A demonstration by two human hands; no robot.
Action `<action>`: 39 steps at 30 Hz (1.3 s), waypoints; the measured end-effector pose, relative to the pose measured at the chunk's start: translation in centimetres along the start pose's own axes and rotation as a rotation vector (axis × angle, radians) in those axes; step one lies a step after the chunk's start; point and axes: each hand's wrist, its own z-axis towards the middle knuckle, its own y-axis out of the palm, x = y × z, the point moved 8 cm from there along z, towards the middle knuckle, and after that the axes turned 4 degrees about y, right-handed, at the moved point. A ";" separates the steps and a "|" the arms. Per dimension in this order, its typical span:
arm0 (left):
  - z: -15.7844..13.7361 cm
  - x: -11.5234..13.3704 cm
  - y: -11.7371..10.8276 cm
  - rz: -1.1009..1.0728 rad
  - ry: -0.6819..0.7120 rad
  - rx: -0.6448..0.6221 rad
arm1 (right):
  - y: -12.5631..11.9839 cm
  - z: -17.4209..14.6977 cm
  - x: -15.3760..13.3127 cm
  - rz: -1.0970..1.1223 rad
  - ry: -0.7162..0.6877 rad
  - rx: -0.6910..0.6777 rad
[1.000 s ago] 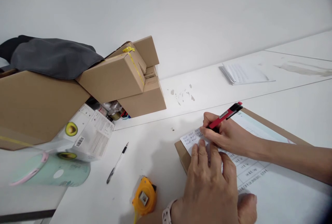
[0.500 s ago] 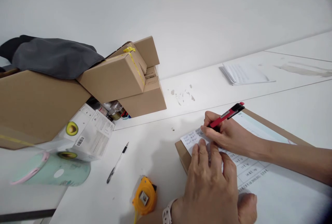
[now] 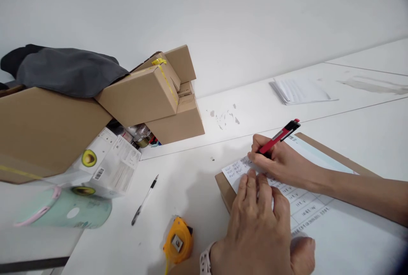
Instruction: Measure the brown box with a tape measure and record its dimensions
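In the head view, my right hand [image 3: 280,160] grips a red and black pen [image 3: 276,140], its tip hidden behind my fingers near a small white slip [image 3: 234,173] covered with rows of handwriting. My left hand [image 3: 261,224] lies flat with fingers stretched out, pressing the slip's lower edge and wearing a pale wristband. Under both hands is a printed sheet [image 3: 344,232] with a table on it. Sheet and slip rest on a brown cardboard piece [image 3: 225,190], whose edge shows at the left and along the back.
An orange tape measure [image 3: 178,241] and a black-and-clear pen [image 3: 145,200] lie to the left. Cardboard boxes [image 3: 137,96], a white avocado-print box [image 3: 108,164] and a mint green bin [image 3: 79,213] stand farther left. Stacked papers [image 3: 299,90] sit by the wall.
My right hand and the red pen have shifted slightly, with the pen a little more upright. More writing shows on the slip. My left hand stays almost in place.
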 end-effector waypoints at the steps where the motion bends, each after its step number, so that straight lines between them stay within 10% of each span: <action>1: 0.0 -0.1 0.1 -0.013 -0.010 -0.014 | -0.1 0.0 0.0 0.008 -0.002 0.002; 39: 0.3 0.0 0.5 -0.087 -0.006 -0.132 | -0.2 -0.1 -0.3 -0.073 -0.001 0.015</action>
